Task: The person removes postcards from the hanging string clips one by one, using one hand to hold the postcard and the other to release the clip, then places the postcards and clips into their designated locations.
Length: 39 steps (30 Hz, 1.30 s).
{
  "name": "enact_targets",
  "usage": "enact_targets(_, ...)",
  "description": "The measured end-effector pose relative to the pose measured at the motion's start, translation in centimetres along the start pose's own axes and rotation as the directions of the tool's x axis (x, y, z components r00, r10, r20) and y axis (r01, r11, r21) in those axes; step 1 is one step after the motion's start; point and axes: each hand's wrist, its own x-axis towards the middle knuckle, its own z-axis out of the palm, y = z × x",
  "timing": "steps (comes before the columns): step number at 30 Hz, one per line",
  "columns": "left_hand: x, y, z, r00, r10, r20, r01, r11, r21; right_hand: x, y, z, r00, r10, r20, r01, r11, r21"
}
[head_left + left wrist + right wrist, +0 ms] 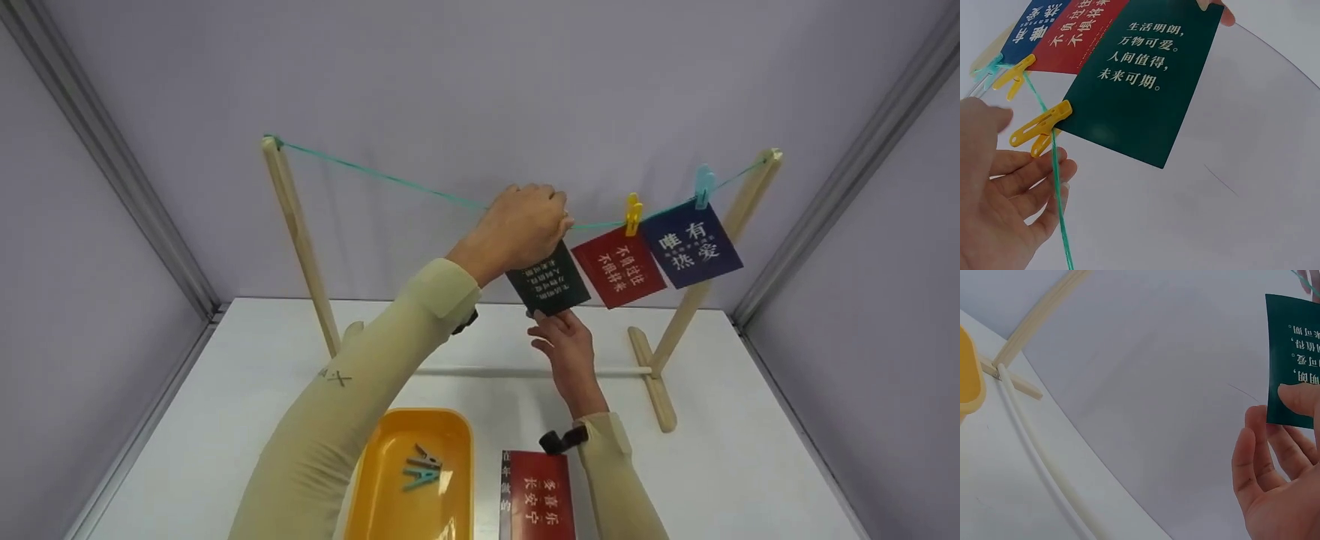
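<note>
Evidently, the hanging is partway through: 2 cards are up and a 3rd seems all but fixed. Near the right post (750, 196) of the stand, whose right foot (663, 409) sits by the tabletop's (720, 457) far right corner, the blue card (694, 244) hangs from the green line (390, 178) by a pale blue clip (703, 189); beside it, the red card (619, 268) hangs by a yellow clip (634, 215). Next along, the dark green card (553, 283) has a yellow peg (1058, 115) near 1 corner, which appears to nip card and line together. The left hand (525, 223) is beside that peg, fingers loosely bent and thumb apart, pinching nothing; the right hand (571, 352) pinches the card's lower edge between thumb and fingers, so perhaps only letting go is left here. Further material lies on the near part of the tabletop, whose near edge is out of view: a red sheet (541, 495), what looks like a dark strip (505, 491) of another under it, and, left of these, a grey clip (424, 460) and a teal clip (421, 475) in the orange tray (468, 480).
</note>
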Motion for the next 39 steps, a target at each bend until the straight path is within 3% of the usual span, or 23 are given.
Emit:
enact_targets(6, -0.3, 0.1, -0.5, 1.000, -0.012, 0.016, 0.013, 1.000, -0.025, -0.7, 0.3, -0.2, 1.000, 0.005, 0.019, -0.006, 0.999, 0.037)
enact_targets(12, -0.3, 0.1, -0.7, 1.000, -0.020, 0.018, 0.022, 0.994, -0.108, -0.8, 0.5, -0.5, 0.999, -0.037, 0.032, 0.035, 0.997, 0.069)
enact_targets(21, -0.8, -0.2, -0.4, 0.994, -0.077, 0.082, 0.096, 0.961, -0.258, -0.8, 1.4, -0.7, 1.000, -0.016, 0.021, 0.013, 0.994, 0.112)
enact_targets(26, -1.1, -0.3, -0.4, 0.991, -0.114, 0.074, 0.132, 0.944, -0.304, -0.8, 1.4, -0.5, 1.000, -0.010, 0.020, 0.008, 0.993, 0.114)
enact_targets(39, -1.7, 0.0, -0.5, 0.995, -0.091, -0.032, 0.081, 0.967, -0.241, -1.6, 0.7, -0.3, 0.999, 0.003, 0.032, -0.006, 0.996, 0.090)
